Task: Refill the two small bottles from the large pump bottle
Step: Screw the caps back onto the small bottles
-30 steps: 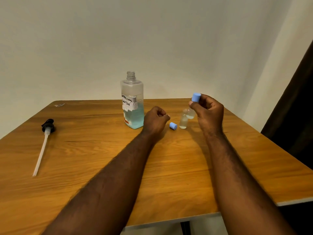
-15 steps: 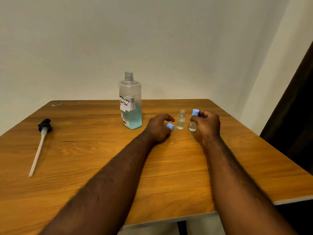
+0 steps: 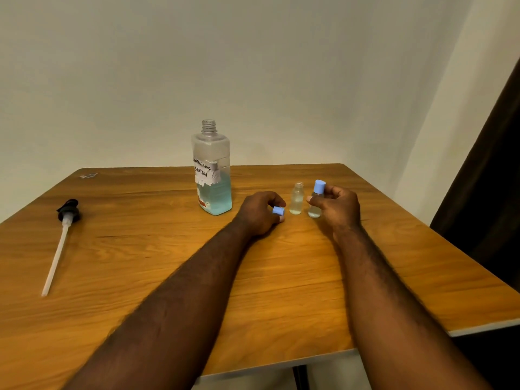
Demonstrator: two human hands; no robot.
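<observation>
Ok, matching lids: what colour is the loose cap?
Light blue; the loose cap shows best in head view.

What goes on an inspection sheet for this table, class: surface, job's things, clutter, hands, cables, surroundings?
Surface: wooden table.
Job's things: large bottle upright, neck open, part full of blue liquid; pump lying at left; open small bottle upright; capped small bottle upright.
Clutter: pale scrap at far left corner.
Hands: left hand pinches loose cap; right hand holds capped small bottle.
Cables: nothing seen.
Surroundings: plain wall; dark curtain at right.
</observation>
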